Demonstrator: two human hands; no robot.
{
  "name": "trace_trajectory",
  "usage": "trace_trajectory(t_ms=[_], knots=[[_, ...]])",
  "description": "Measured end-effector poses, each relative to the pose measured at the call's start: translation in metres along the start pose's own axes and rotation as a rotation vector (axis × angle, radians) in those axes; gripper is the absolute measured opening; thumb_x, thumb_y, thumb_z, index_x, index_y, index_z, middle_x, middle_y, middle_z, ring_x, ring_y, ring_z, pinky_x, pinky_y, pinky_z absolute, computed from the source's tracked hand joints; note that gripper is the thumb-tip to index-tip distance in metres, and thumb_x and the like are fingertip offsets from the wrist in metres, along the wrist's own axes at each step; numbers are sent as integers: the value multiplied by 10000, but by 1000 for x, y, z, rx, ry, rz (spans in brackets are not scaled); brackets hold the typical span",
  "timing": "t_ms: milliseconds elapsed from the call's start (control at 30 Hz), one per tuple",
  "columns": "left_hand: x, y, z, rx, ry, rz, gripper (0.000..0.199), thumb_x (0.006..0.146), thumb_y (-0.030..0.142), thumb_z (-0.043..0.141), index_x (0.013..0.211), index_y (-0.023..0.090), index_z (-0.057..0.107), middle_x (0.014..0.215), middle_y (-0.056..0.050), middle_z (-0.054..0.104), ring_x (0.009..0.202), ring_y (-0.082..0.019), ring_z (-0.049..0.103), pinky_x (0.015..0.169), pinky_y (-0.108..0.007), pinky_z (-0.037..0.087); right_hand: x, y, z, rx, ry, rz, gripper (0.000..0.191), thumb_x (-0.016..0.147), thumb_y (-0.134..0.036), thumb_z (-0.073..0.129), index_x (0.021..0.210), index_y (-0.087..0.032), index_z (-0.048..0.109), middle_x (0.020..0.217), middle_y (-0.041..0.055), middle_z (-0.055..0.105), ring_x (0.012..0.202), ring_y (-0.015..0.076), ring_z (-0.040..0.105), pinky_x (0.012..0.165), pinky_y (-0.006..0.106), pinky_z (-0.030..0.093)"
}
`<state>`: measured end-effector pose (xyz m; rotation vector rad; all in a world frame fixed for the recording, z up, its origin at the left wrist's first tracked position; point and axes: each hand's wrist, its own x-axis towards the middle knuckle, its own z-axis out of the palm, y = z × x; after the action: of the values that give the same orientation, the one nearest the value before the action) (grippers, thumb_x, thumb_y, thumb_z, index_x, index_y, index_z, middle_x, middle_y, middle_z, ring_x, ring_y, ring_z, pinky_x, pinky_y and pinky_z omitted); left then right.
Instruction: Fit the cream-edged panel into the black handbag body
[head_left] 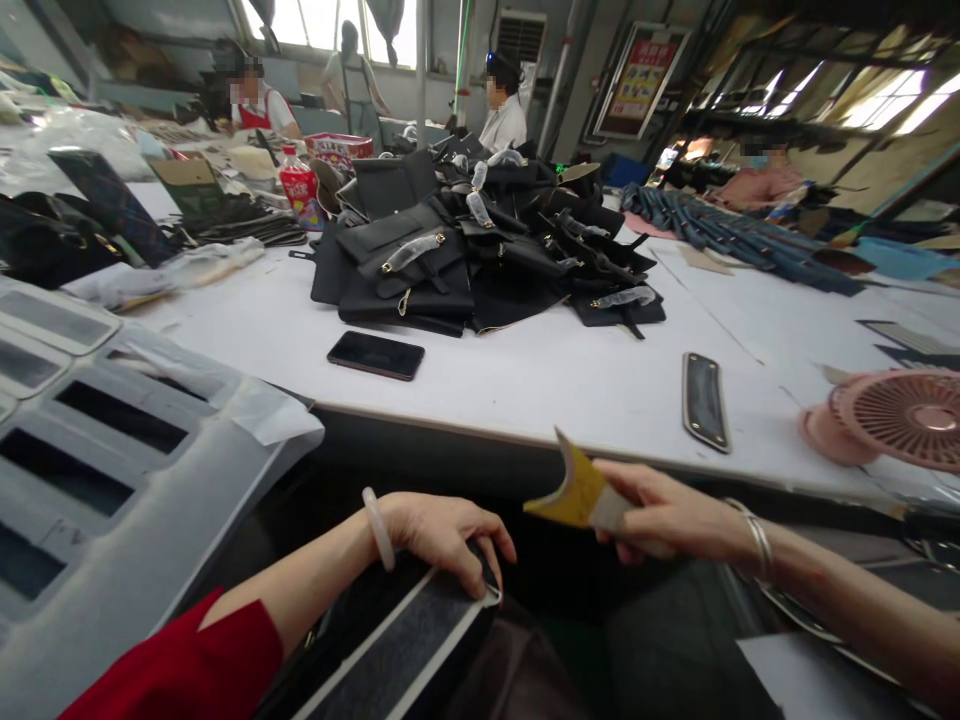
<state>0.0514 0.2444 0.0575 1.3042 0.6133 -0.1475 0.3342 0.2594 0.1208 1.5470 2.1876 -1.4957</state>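
Observation:
My left hand (450, 545), with a pale bangle at its wrist, is closed on the end of a long dark panel with white borders (401, 650). The panel slants down toward the bottom of the view over my lap. To the right, my right hand (652, 510) grips a yellow tool with a curved, notched end (574, 490). Its pale handle runs back into my fingers, and I cannot make out its exact kind. The yellow end points left and is apart from the panel.
A white table (525, 390) lies ahead, bearing a pile of black bags (420, 240), a phone (375, 355), a dark rounded plate (705, 400) and a pink fan (892, 415). A grey slotted rack (187, 500) stands left. Several people are at work beyond.

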Motion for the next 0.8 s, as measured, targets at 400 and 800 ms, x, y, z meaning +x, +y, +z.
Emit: trace_trajectory(t_ms=[400,800], knots=[[-9,7,0,231,160,-26,819,598,339,775,1360,166,528,955,-53,693,841,-237,647,641,-258,503,-1,-26,92,357,-351,272,211,931,-362,435,918,-179,539,518,-55,519,303,63,401,272,123,324],[-13,8,0,219,166,15,813,640,299,720,1400,151,472,865,-31,669,740,-203,621,582,-233,467,-5,-42,98,303,-310,343,260,954,-364,388,958,-175,565,544,-36,526,322,78,404,285,149,319]])
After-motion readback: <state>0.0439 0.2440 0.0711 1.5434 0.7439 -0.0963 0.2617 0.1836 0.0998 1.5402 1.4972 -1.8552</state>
